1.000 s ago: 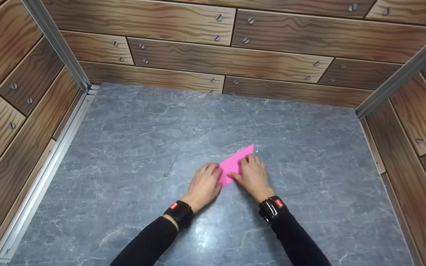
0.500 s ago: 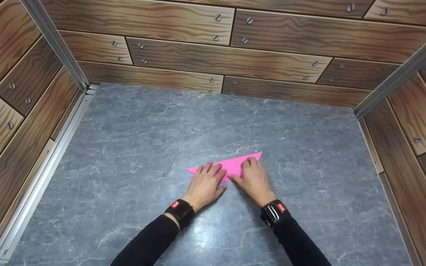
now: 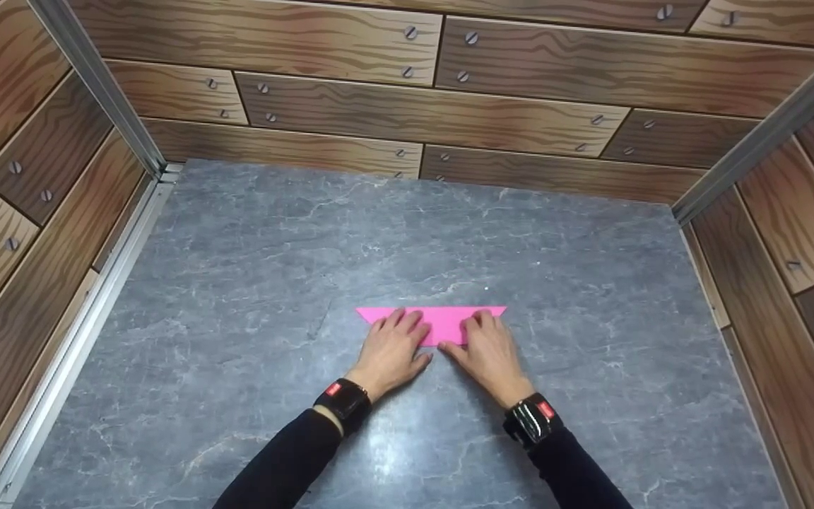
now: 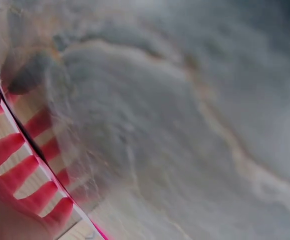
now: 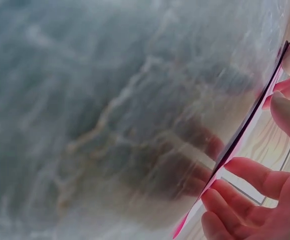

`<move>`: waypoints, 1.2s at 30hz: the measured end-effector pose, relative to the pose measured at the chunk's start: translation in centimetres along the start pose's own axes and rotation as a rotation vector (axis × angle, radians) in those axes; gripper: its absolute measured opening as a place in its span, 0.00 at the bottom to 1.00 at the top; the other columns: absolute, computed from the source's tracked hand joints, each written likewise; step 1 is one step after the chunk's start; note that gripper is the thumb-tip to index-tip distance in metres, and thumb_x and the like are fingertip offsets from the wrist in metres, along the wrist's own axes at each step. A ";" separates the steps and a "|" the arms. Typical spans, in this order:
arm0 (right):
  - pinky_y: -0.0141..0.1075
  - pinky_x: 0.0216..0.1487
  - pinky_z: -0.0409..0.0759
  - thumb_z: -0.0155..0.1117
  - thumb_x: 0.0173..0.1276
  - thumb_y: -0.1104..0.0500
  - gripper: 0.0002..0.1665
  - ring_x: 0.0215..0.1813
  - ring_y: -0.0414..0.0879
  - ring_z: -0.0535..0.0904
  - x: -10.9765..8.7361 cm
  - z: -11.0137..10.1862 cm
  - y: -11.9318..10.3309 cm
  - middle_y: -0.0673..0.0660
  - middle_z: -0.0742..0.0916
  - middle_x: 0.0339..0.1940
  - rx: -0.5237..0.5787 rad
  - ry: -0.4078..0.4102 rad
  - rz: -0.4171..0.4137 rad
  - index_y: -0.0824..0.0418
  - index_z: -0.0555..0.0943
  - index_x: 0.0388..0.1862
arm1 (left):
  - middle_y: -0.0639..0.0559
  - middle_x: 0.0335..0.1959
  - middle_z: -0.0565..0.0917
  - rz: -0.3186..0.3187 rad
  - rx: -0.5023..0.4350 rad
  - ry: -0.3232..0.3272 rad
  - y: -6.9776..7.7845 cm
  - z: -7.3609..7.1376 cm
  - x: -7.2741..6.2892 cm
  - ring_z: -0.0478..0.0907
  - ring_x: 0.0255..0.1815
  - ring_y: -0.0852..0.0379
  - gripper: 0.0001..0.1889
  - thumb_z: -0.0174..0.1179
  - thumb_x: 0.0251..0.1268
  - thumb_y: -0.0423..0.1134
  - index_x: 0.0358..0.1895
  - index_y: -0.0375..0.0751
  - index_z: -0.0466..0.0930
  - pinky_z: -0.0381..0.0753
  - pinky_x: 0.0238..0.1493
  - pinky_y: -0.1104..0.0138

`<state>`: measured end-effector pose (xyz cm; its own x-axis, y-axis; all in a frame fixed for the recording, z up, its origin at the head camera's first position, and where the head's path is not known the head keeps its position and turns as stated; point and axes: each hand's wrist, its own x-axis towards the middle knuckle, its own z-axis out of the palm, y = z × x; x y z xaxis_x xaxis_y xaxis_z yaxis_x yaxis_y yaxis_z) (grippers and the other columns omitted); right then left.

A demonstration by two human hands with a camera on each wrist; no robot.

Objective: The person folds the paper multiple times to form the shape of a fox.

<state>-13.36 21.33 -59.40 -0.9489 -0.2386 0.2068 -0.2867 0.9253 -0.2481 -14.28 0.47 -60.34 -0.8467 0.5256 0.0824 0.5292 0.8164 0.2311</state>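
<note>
A pink folded paper (image 3: 445, 326) lies flat on the grey marbled tabletop, its long edge facing away and both upper corners pointed. My left hand (image 3: 389, 357) rests on its left part with fingers spread and the thumb off the near edge. On the right part, the fingertips of my right hand (image 3: 493, 357) press down, the thumb lying at the near edge. In the left wrist view the paper (image 4: 49, 172) shows edge-on under the fingertips. The right wrist view likewise shows the paper (image 5: 237, 140) as a thin strip touched by several fingertips.
The grey tabletop (image 3: 294, 240) spreads around both hands. Wood-print panels (image 3: 350, 106) enclose it at the back and sides. Metal posts stand at the back corners, and a metal rail (image 3: 89, 311) runs along the left edge.
The paper has turned clockwise from a steep slant until its long edge lies level across. My left hand has shifted slightly on it, uncovering the left corner; both hands stay on the paper.
</note>
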 end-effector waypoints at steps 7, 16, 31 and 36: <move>0.54 0.49 0.81 0.77 0.64 0.45 0.28 0.47 0.61 0.79 0.2 -0.1 0.8 0.66 0.83 0.47 0.052 0.020 0.027 0.70 0.85 0.44 | 0.51 0.78 0.69 0.047 0.024 -0.030 -0.2 -0.1 0.1 0.66 0.77 0.45 0.32 0.61 0.71 0.59 0.72 0.46 0.76 0.69 0.72 0.46; 0.63 0.66 0.72 0.73 0.68 0.47 0.32 0.64 0.69 0.76 1.5 -0.8 3.3 0.71 0.81 0.63 0.102 -0.052 0.170 0.69 0.81 0.62 | 0.52 0.80 0.66 0.049 0.041 -0.094 -0.2 -0.2 0.3 0.63 0.78 0.44 0.35 0.57 0.73 0.62 0.75 0.47 0.71 0.65 0.74 0.45; 0.54 0.53 0.71 0.73 0.66 0.52 0.20 0.50 0.62 0.75 2.7 -2.4 3.9 0.65 0.82 0.46 0.149 -0.009 0.230 0.65 0.88 0.51 | 0.53 0.79 0.67 0.039 0.061 -0.105 -0.1 -0.3 0.9 0.64 0.77 0.45 0.37 0.58 0.70 0.65 0.74 0.47 0.71 0.68 0.70 0.45; 0.54 0.50 0.73 0.75 0.63 0.56 0.15 0.45 0.61 0.78 2.4 -2.7 4.0 0.62 0.85 0.41 0.229 0.051 0.255 0.65 0.87 0.42 | 0.53 0.78 0.69 0.032 0.054 -0.102 -0.1 -0.2 1.2 0.66 0.75 0.46 0.37 0.60 0.67 0.67 0.71 0.47 0.73 0.71 0.66 0.46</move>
<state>-16.46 25.28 -57.38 -0.9877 0.0124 0.1561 -0.0685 0.8619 -0.5023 -15.36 1.02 -60.09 -0.8210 0.5708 -0.0105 0.5603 0.8092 0.1770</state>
